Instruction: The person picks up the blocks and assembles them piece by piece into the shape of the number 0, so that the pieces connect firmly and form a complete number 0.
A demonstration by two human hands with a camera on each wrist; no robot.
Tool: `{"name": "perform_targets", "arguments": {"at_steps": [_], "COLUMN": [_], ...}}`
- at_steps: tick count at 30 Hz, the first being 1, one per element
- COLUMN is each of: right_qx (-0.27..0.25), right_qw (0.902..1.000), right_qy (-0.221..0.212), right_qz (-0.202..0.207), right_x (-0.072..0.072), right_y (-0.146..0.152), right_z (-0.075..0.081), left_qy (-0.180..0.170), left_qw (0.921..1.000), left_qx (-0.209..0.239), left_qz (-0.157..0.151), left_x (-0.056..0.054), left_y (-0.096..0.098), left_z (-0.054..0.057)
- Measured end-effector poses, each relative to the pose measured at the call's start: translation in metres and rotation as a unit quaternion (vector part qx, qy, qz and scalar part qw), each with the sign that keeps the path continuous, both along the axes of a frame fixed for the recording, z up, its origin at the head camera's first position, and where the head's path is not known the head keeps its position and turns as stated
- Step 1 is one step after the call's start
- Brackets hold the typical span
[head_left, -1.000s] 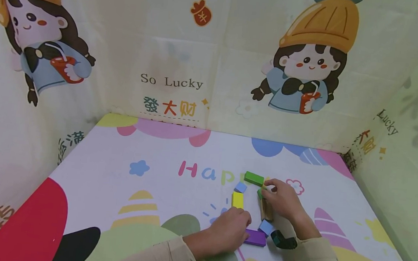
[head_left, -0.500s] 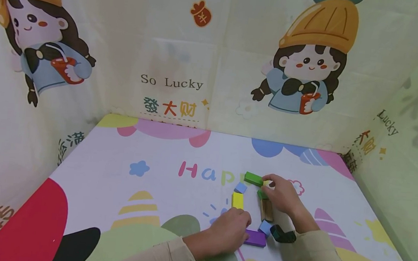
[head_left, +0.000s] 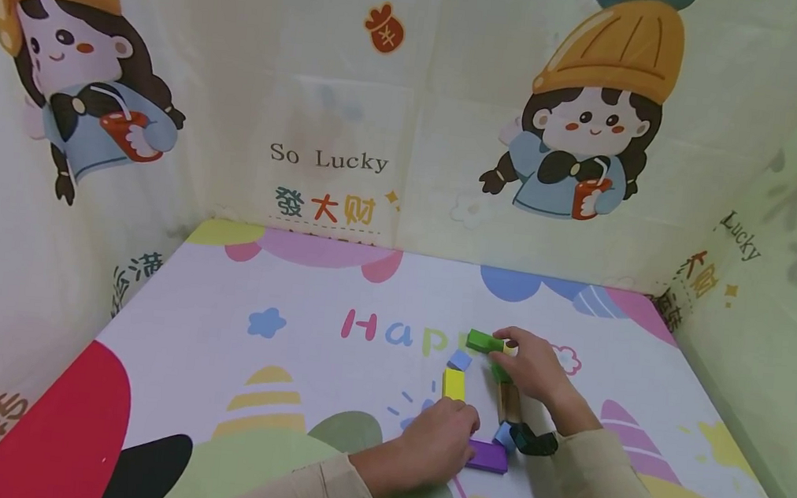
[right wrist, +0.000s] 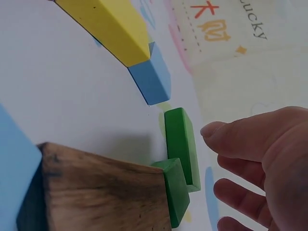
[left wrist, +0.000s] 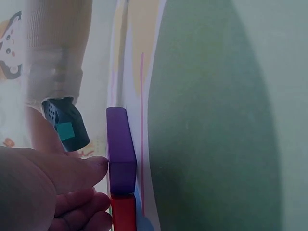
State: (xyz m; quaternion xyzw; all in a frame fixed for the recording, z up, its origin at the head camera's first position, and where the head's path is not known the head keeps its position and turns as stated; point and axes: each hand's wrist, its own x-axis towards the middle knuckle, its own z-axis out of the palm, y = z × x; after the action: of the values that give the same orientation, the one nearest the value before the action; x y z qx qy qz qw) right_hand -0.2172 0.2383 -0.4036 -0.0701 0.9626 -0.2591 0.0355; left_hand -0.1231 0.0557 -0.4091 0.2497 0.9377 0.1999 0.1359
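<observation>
Colored blocks stand in a loose ring. A long green block (head_left: 483, 341) lies at the far side, with my right hand (head_left: 537, 372) at its right end, thumb and index finger spread. In the right wrist view that thumb (right wrist: 214, 134) appears just apart from it. A smaller green block (right wrist: 176, 192) meets a brown wooden block (right wrist: 106, 192). My left hand (head_left: 434, 442) rests at the near left, fingers loosely curled. Its thumb (left wrist: 91, 168) touches a purple block (left wrist: 120, 149), and its fingers lie beside a red block (left wrist: 123, 211), which the hand hides in the head view.
A yellow block (head_left: 454, 384) and a light blue block (head_left: 460, 360) form the ring's left side. Another blue block (head_left: 504, 436) sits between the brown and purple ones. Printed cloth walls (head_left: 409, 123) enclose the patterned table (head_left: 337, 299) at the back and sides.
My right hand has shifted left and slightly away from me, from beside the small green block to the long green block's end. The left hand has stayed in place.
</observation>
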Motion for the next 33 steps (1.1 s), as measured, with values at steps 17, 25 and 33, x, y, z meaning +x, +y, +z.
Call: {"name": "perform_targets", "arguments": {"at_steps": [17,25,33], "right_qx": [0.005,0.014,0.019], "right_qw": [0.9998,0.9996,0.9993], "right_qy": [-0.004,-0.012,-0.015], "right_qz": [0.021,0.022,0.027], "right_x": [-0.013,-0.019,-0.025], "right_y": [-0.005,-0.007,-0.007], "right_z": [-0.001,-0.003,-0.008], "left_qy": [0.02,0.008,0.018], "left_qw": [0.9997,1.0,0.9998], "left_qx": [-0.002,-0.002,-0.001], "left_qz": [-0.009,-0.003,-0.01], "left_x": [0.002,0.001,0.001], "left_y": [-0.001,0.0,-0.001], "left_z": [0.001,0.0,0.0]}}
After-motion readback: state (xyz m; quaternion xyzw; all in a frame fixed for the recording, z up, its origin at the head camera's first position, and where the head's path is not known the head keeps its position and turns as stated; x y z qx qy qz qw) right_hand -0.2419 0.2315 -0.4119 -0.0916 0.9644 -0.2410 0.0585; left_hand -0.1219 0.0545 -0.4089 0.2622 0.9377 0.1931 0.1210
